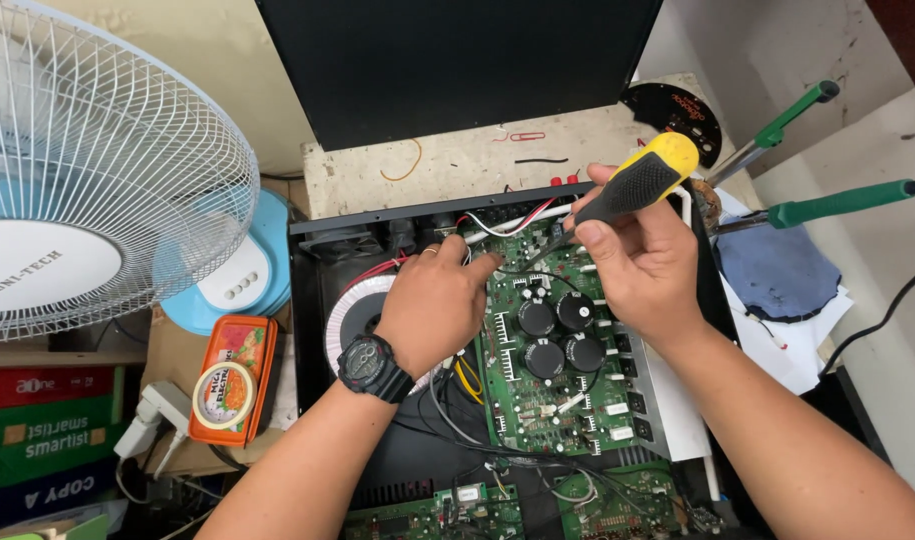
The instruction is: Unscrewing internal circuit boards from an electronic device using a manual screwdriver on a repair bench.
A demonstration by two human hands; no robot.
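Our right hand (642,262) grips a yellow-and-black screwdriver (632,185), tip angled down-left; our left hand (439,300), fingers curled and holding nothing, presses the green circuit board (557,375) beneath both.

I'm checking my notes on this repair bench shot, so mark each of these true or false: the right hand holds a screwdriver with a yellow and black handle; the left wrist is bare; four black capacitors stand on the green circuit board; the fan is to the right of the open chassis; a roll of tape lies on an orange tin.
1. The right hand holds a screwdriver with a yellow and black handle. True.
2. The left wrist is bare. False: the left hand has a black wristwatch at its wrist.
3. Four black capacitors stand on the green circuit board. True.
4. The fan is to the right of the open chassis. False: it stands to its left.
5. A roll of tape lies on an orange tin. True.
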